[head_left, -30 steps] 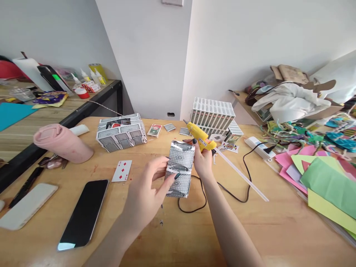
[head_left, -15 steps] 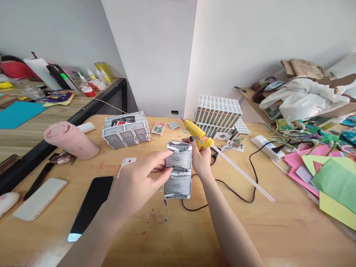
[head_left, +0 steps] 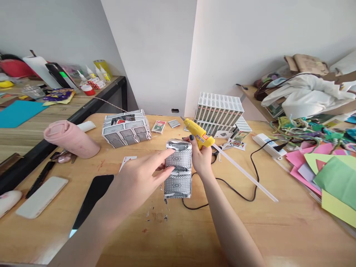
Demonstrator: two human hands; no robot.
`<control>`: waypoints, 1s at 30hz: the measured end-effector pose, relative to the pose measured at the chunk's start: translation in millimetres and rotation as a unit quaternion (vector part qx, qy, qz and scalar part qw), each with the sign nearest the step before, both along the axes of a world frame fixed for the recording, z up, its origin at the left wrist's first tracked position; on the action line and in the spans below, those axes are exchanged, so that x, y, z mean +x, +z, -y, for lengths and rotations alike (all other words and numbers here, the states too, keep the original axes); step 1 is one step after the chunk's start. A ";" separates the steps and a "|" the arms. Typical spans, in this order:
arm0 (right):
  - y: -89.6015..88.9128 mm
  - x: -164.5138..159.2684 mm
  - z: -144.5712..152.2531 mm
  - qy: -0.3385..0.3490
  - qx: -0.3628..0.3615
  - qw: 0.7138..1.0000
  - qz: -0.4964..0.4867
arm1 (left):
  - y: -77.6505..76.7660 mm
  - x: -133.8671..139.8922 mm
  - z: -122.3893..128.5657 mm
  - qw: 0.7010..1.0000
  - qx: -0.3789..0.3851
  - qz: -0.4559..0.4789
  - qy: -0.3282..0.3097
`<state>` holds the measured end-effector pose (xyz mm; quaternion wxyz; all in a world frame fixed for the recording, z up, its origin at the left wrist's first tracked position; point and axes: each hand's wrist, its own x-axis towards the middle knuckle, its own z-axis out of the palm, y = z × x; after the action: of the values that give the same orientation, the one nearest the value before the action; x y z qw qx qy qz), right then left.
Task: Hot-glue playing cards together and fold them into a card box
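Observation:
A block covered in grey-patterned playing cards (head_left: 178, 183) is held up over the middle of the table. My left hand (head_left: 139, 174) grips its left side, with the thumb and a fingertip on the front face. At the block's upper right, my right hand (head_left: 201, 159) is closed around a yellow hot glue gun (head_left: 198, 132), its nozzle pointing up and left. A long clear glue stick (head_left: 244, 172) juts from the gun's rear. Some right fingers pass behind the block, where their contact is hidden.
A larger card-covered box (head_left: 126, 129) stands at the back left. Stacked card packs (head_left: 218, 111) rise behind the glue gun. Scissors (head_left: 214, 154) and a black cord (head_left: 236, 194) lie right; a phone (head_left: 93, 198) lies left, and a power strip (head_left: 268, 145) sits far right.
My left hand and forearm have shifted slightly, covering more of the phone and the three of diamonds card. The block and glue gun stay almost in place.

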<state>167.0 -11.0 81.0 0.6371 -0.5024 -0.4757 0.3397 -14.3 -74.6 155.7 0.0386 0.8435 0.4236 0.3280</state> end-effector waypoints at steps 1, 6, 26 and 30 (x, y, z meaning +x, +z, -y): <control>-0.3 0.1 0.0 0.002 -0.002 1.000 -0.002 | -0.3 0.3 0.1 1.000 0.007 0.003 -0.001; -0.7 0.9 -0.4 0.009 0.000 1.000 -0.002 | 0.9 2.2 1.0 1.000 0.027 -0.005 0.010; 91.4 100.5 58.1 0.192 -0.097 0.967 0.135 | 0.6 0.7 1.8 0.998 0.058 -0.025 0.002; 114.4 103.3 61.7 0.238 -0.048 0.948 0.207 | -0.1 3.5 1.7 0.998 0.058 -0.032 0.008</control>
<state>270.3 -72.7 195.4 0.4006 -0.4640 -0.6859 0.3922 -10.8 -76.3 155.6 -0.0263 0.8510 0.4114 0.3253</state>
